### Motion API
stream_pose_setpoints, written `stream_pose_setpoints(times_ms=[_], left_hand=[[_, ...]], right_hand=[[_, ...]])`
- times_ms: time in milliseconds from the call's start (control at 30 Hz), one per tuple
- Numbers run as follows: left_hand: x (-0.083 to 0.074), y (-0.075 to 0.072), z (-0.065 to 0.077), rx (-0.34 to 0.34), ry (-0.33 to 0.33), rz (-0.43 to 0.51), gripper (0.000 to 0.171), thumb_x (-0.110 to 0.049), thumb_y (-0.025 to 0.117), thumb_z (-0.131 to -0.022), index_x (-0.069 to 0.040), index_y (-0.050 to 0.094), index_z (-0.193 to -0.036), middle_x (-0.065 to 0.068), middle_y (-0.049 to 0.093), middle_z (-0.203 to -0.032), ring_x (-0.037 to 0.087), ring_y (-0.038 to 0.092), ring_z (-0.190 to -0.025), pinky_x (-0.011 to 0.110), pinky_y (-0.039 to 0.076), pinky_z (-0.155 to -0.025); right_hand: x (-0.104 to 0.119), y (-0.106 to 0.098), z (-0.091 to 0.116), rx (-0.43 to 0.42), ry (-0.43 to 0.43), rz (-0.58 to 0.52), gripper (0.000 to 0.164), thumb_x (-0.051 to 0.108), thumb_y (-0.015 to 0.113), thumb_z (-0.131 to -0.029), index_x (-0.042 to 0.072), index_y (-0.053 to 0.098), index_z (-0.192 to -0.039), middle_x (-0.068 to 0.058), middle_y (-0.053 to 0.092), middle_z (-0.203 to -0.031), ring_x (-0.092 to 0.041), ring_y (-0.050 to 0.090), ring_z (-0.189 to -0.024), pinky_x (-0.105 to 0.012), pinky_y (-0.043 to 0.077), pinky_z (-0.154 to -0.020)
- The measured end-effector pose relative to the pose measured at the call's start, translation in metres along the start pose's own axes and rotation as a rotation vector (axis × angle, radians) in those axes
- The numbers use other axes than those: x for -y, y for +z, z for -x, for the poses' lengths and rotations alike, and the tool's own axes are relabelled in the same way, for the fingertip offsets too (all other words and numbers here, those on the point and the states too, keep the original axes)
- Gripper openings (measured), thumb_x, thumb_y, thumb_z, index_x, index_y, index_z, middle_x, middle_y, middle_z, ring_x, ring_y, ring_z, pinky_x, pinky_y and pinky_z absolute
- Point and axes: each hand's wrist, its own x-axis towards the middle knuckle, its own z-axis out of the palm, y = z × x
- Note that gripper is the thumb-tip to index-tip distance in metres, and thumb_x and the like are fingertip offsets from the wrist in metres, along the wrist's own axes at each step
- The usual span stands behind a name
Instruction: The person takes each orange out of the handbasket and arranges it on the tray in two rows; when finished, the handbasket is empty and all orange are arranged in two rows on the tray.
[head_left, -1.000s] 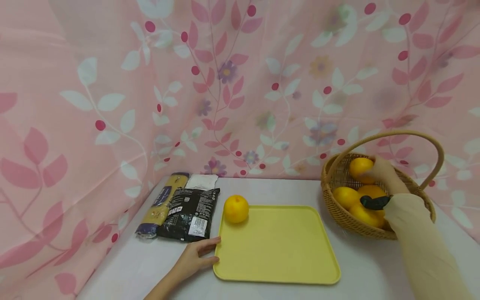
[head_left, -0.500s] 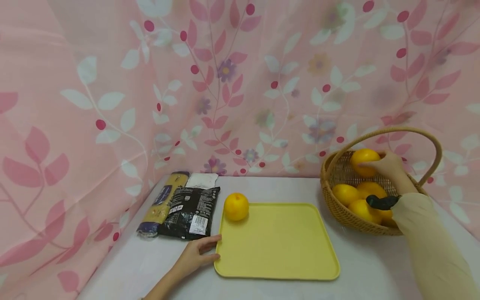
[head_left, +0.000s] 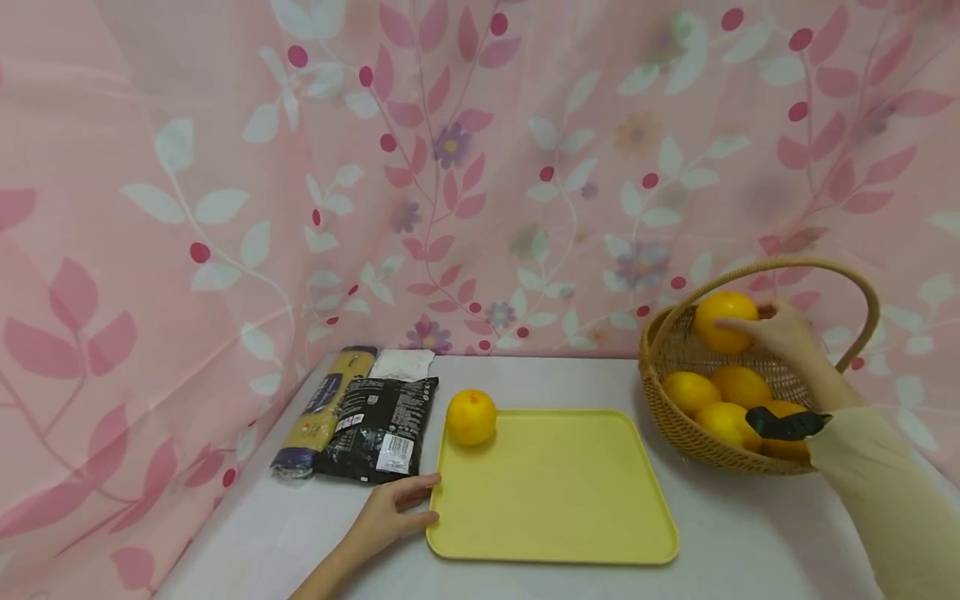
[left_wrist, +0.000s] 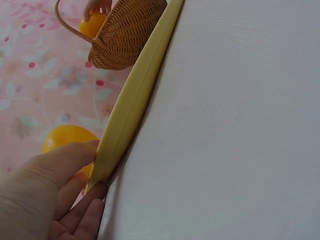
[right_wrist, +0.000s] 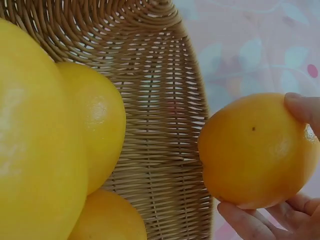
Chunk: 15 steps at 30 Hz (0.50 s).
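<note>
My right hand (head_left: 783, 333) holds an orange (head_left: 726, 322) over the back of the wicker basket (head_left: 660, 421), thumb and fingers around it. In the right wrist view this orange (right_wrist: 260, 150) appears beside the basket rim, with fingertips on two sides. Several more yellow-orange fruits (head_left: 726, 423) lie inside the basket. My left hand (head_left: 390, 510) grips the left edge of the yellow tray (head_left: 562, 492); in the left wrist view its thumb and fingers meet the rim. Another orange (head_left: 471, 417) sits at the tray's back left corner.
Left of the tray lie a black printed packet (head_left: 382, 425), a long yellow-and-blue packet (head_left: 326, 408) and a white packet (head_left: 402, 364). The basket's tall handle (head_left: 795, 263) arches over it. A floral curtain (head_left: 480, 167) hangs behind the white table (head_left: 712, 533).
My right hand has raised the orange slightly within the basket and its grip shows more clearly. My right forearm has shifted right. The left hand and tray have stayed put.
</note>
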Motion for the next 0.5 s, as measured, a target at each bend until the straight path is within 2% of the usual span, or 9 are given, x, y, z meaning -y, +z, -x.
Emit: stream_pose_setpoints(times_ms=[167,300,433,500], left_hand=[[0.0,0.0,0.002,-0.001,0.111,-0.058,0.043,-0.007,0.067,-0.079,0.008,0.053,-0.117,0.022,0.052,-0.119,0.029,0.054,-0.102,0.031,0.043,-0.084],[0.001,0.001,0.0,0.011,0.185,-0.072,0.041,0.0,0.063,-0.081,0.012,0.05,-0.118,0.025,0.048,-0.121,0.035,0.05,-0.105,0.035,0.042,-0.085],[0.001,0.003,-0.001,0.03,0.154,-0.03,0.043,0.003,0.061,-0.081,0.013,0.047,-0.12,0.026,0.046,-0.123,0.037,0.045,-0.109,0.035,0.041,-0.086],[0.001,0.003,-0.001,0.036,0.129,-0.012,0.044,0.003,0.061,-0.081,0.014,0.046,-0.121,0.026,0.045,-0.124,0.038,0.043,-0.111,0.035,0.041,-0.086]], right_hand=[[0.005,-0.001,0.011,-0.004,-0.01,0.005,0.072,0.048,0.056,-0.083,-0.008,0.036,-0.124,-0.027,0.042,-0.114,-0.035,0.046,-0.089,-0.033,0.046,-0.062],[0.01,-0.003,0.024,-0.012,-0.015,-0.039,0.073,0.045,0.055,-0.085,-0.009,0.031,-0.128,-0.029,0.039,-0.121,-0.035,0.042,-0.098,-0.024,0.045,-0.062],[0.016,-0.006,0.036,-0.004,-0.006,-0.073,0.073,0.043,0.054,-0.086,-0.007,0.027,-0.132,-0.028,0.037,-0.123,-0.03,0.042,-0.098,-0.016,0.043,-0.06],[0.018,-0.006,0.041,0.006,-0.002,-0.095,0.075,0.043,0.054,-0.087,-0.007,0.024,-0.134,-0.027,0.036,-0.125,-0.03,0.041,-0.101,-0.019,0.043,-0.066]])
